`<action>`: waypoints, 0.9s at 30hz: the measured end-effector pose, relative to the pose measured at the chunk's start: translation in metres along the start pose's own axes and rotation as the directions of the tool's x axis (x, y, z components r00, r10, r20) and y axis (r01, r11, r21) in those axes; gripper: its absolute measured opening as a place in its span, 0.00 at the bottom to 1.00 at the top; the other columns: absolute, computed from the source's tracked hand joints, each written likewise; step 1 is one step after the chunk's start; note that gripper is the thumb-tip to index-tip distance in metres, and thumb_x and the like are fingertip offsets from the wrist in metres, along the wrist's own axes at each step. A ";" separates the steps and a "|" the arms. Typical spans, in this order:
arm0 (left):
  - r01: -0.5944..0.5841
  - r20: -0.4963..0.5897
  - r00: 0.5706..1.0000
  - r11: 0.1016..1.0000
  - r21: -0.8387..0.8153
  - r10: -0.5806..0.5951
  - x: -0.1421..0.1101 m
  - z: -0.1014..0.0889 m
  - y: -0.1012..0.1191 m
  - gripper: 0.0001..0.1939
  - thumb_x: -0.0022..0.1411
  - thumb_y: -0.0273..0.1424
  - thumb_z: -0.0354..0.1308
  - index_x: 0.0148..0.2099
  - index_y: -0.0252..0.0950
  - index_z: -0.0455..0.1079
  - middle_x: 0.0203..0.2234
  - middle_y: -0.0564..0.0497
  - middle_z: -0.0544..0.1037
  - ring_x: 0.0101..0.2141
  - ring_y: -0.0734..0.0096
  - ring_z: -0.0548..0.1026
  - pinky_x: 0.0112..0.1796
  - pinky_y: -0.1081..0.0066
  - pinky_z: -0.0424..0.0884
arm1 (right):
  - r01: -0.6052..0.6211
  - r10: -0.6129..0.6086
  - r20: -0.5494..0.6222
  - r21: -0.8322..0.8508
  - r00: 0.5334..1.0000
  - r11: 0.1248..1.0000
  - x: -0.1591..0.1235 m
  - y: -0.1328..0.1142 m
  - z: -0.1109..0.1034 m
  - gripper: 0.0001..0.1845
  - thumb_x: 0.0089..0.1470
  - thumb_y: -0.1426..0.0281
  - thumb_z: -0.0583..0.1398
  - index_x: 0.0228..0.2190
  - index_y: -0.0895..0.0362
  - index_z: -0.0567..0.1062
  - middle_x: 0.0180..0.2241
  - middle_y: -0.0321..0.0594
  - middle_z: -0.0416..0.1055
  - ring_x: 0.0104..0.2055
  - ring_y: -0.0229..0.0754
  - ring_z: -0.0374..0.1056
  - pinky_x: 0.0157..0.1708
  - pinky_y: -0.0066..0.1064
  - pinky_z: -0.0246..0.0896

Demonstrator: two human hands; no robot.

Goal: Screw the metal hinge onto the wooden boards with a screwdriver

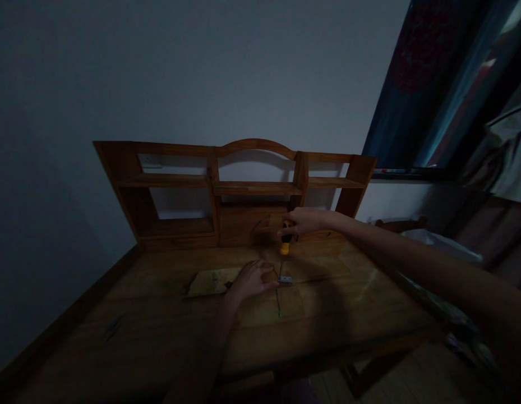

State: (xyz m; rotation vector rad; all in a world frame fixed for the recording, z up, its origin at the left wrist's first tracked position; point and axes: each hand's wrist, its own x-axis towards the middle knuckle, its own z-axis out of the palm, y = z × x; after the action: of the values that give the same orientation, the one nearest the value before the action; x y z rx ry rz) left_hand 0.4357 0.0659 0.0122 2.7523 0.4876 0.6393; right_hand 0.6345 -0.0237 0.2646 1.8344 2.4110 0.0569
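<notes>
My right hand (300,221) is wrapped around the yellow and black handle of a screwdriver (284,247). Its shaft points down, and the tip meets a small metal hinge (286,281) on the wood. Fingers stretched out, my left hand (250,279) rests on a wooden board (212,281), with the fingertips close to the hinge's left side. To the right of that hand, a thin wooden piece (292,303) lies under or against the hinge. Dim light hides any screw at the tip.
A wooden desk (159,325) carries everything, with a shelf unit (255,188) along its back edge. Small, blurred items (113,326) lie at the left. At the right are a window with a dark curtain (420,62) and a chair back (401,225).
</notes>
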 end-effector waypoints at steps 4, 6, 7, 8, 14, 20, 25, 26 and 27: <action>0.002 -0.004 1.000 1.000 0.014 -0.002 0.000 0.001 -0.001 0.31 0.59 0.57 0.54 0.57 0.44 0.71 0.54 0.46 0.71 0.53 0.55 0.69 0.56 0.58 0.63 | 0.029 -0.026 -0.046 0.070 0.999 0.997 -0.001 -0.002 0.001 0.30 0.51 0.47 0.60 0.42 0.60 0.73 0.33 0.46 0.76 0.33 0.45 0.71 0.28 0.30 0.58; -0.002 -0.002 1.000 1.000 0.012 0.002 0.000 0.001 -0.001 0.31 0.59 0.56 0.54 0.57 0.44 0.71 0.54 0.45 0.71 0.54 0.55 0.69 0.56 0.58 0.63 | 0.122 -0.117 -0.041 0.169 0.992 0.978 -0.001 0.000 -0.001 0.27 0.49 0.55 0.65 0.46 0.58 0.71 0.38 0.43 0.76 0.35 0.42 0.71 0.30 0.27 0.59; -0.005 -0.002 1.000 1.000 0.007 0.005 0.000 0.001 -0.001 0.31 0.59 0.56 0.55 0.57 0.44 0.71 0.54 0.46 0.72 0.53 0.55 0.69 0.56 0.58 0.64 | 0.148 -0.143 -0.037 0.187 0.989 0.971 0.000 0.001 -0.001 0.25 0.49 0.59 0.66 0.46 0.57 0.71 0.39 0.42 0.76 0.36 0.40 0.71 0.31 0.26 0.60; -0.009 -0.003 1.000 1.000 0.001 0.009 0.000 0.000 0.000 0.31 0.59 0.56 0.55 0.57 0.44 0.71 0.53 0.46 0.72 0.53 0.56 0.69 0.56 0.59 0.64 | 0.155 -0.152 -0.032 0.186 0.988 0.970 0.000 0.001 -0.001 0.22 0.49 0.61 0.65 0.45 0.57 0.72 0.39 0.41 0.76 0.36 0.40 0.71 0.31 0.26 0.60; -0.037 -0.027 0.999 0.999 -0.021 0.036 0.000 -0.002 0.003 0.29 0.60 0.54 0.55 0.57 0.44 0.71 0.51 0.46 0.73 0.51 0.57 0.71 0.54 0.59 0.66 | -0.027 0.027 -0.092 0.006 0.995 1.000 0.004 -0.003 0.005 0.30 0.53 0.45 0.57 0.34 0.60 0.77 0.29 0.48 0.75 0.31 0.47 0.72 0.29 0.32 0.58; -0.016 -0.026 1.000 1.000 -0.006 0.016 0.000 0.000 0.002 0.29 0.59 0.55 0.56 0.56 0.45 0.72 0.52 0.47 0.72 0.51 0.57 0.70 0.54 0.60 0.65 | 0.150 -0.149 -0.022 0.183 0.989 0.972 0.002 -0.002 0.002 0.27 0.49 0.59 0.65 0.49 0.56 0.71 0.38 0.41 0.77 0.36 0.40 0.72 0.32 0.26 0.61; -0.002 -0.016 1.000 1.000 -0.001 0.002 0.000 0.000 0.002 0.31 0.58 0.57 0.54 0.57 0.45 0.71 0.52 0.47 0.72 0.52 0.57 0.69 0.56 0.60 0.63 | 0.035 -0.031 -0.055 0.065 0.998 0.997 0.006 0.000 0.007 0.25 0.54 0.48 0.58 0.32 0.59 0.77 0.29 0.47 0.76 0.32 0.46 0.72 0.28 0.30 0.58; 0.001 -0.012 1.000 1.000 0.000 -0.001 0.000 0.000 0.002 0.31 0.58 0.57 0.54 0.57 0.45 0.71 0.53 0.46 0.72 0.53 0.57 0.69 0.56 0.60 0.63 | -0.014 0.017 -0.075 0.035 0.997 0.999 0.007 0.000 0.007 0.29 0.54 0.45 0.56 0.30 0.60 0.77 0.27 0.48 0.75 0.31 0.48 0.72 0.28 0.31 0.58; 0.004 -0.006 1.000 1.000 0.001 -0.004 0.000 0.000 0.002 0.32 0.58 0.58 0.54 0.57 0.45 0.71 0.53 0.46 0.72 0.53 0.57 0.69 0.56 0.59 0.63 | -0.050 0.052 -0.086 0.025 0.995 0.998 0.007 0.000 0.007 0.32 0.53 0.42 0.55 0.29 0.60 0.77 0.26 0.48 0.75 0.31 0.48 0.72 0.29 0.32 0.58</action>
State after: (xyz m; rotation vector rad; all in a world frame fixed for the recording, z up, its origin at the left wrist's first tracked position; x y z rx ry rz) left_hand 0.4362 0.0644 0.0125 2.7502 0.4943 0.6475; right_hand 0.6335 -0.0172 0.2570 1.9418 2.4308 0.1161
